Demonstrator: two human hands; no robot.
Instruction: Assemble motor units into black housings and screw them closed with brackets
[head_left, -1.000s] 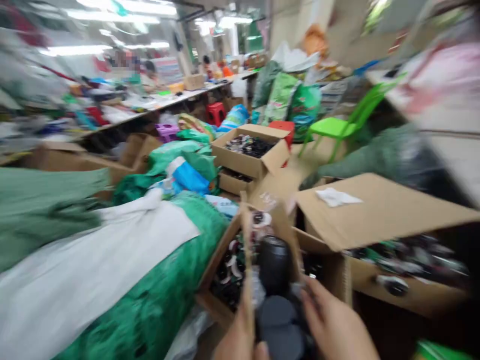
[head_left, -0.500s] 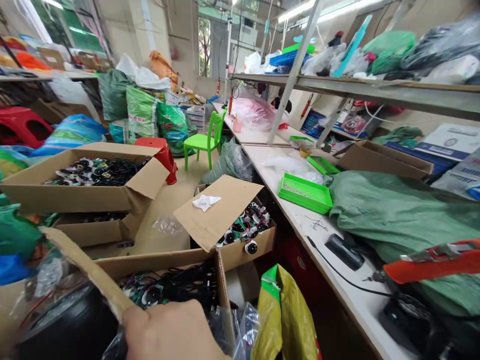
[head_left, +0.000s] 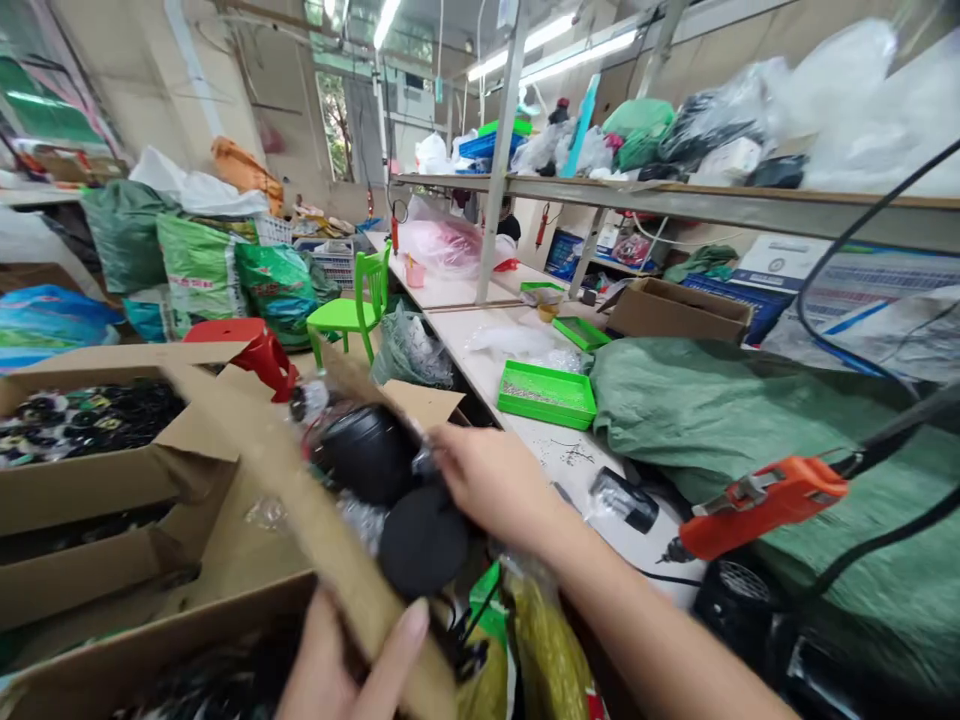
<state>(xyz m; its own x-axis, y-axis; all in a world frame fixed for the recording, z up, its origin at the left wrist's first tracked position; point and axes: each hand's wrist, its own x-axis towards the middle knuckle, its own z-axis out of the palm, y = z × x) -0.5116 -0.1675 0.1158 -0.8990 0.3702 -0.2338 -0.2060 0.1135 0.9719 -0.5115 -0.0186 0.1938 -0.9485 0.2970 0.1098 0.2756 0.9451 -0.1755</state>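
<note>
A cardboard box is held up in front of me, tilted, its near wall smeared by motion. Inside it lie black rounded housings, a flat black disc and clear plastic wrapping. My left hand is closed over the near wall, thumb on one side and fingers on the other. Reaching across from the right, my right hand is closed at the box's far side, its fingertips partly hidden by the rim and plastic. Below sits another open box of dark cabled parts.
Left, stacked cardboard boxes hold small electronic parts. The white workbench carries a green tray, a green cloth cover and an orange electric screwdriver. A yellow sack stands beneath its edge. A green chair stands beyond.
The box with the black housings has swung from the lower left towards the middle. My right hand now shows on its far side; earlier only one hand was visible. The view has turned right.
</note>
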